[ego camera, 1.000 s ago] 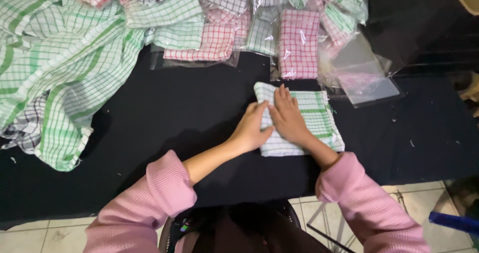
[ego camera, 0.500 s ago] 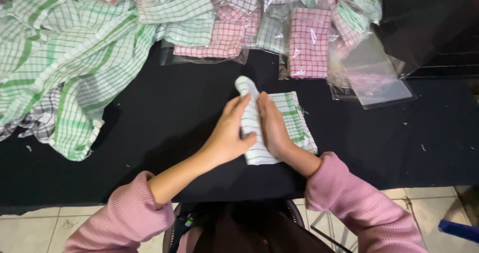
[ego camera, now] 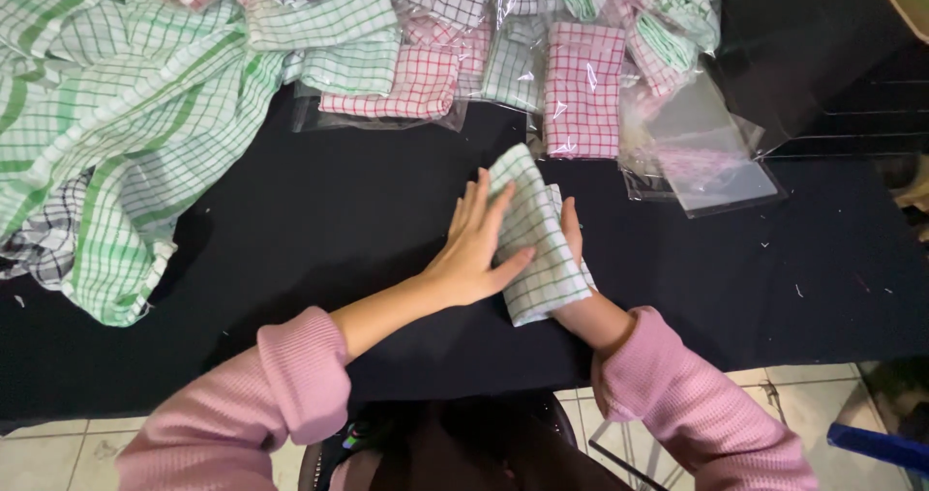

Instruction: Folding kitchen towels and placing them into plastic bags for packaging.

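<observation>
Our left hand (ego camera: 471,249) and right hand (ego camera: 573,244), fingers flat and unclenched, now tilt one folded green-checked cloth (ego camera: 534,235) up on the black table (ego camera: 319,220); earlier it lay flatter. Beyond it, one pink-checked packet (ego camera: 583,99).

Between my hands I see a small folded cloth of green-and-white checked woven cotton (ego camera: 535,239), matt and soft. It lies on a black matt fabric table cover (ego camera: 319,220), flecked with lint. Beyond my fingertips, the pink-checked cloths in clear plastic bags (ego camera: 583,99) shine glossy. My pink ribbed knit sleeves (ego camera: 290,375) look soft.
</observation>
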